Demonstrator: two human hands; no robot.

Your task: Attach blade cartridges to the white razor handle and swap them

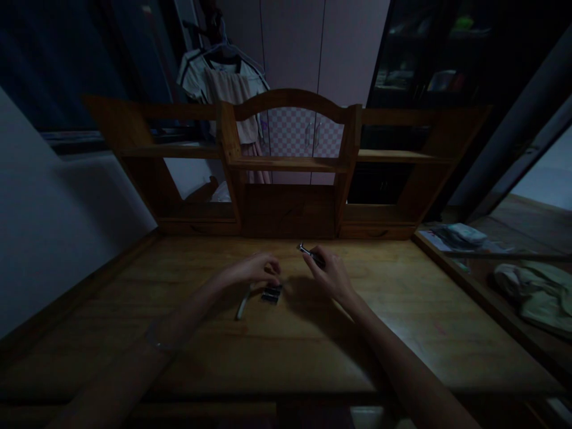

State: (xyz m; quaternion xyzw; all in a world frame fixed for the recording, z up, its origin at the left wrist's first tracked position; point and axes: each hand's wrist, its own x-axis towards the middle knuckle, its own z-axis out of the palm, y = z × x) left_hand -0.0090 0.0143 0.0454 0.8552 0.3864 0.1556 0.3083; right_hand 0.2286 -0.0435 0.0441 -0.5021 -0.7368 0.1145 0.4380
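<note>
Raised above the wooden desk, my right hand (329, 273) is closed around a small dark tool (316, 258) with a shiny metal head pointing up and left. My left hand (261, 268) is over the desk with its fingers curled, just above several small dark pieces (271, 293) lying together; whether it holds anything is too small to make out. A thin pale stick-like item (242, 304) lies on the desk to the left of the dark pieces.
A wooden shelf unit (290, 164) stands along the back of the desk (187, 369). Behind it, clothes hang on a hanger (223, 80). At the right, beyond the desk edge, are a bundled cloth (543, 292) and some packets (462, 235). The room is dim.
</note>
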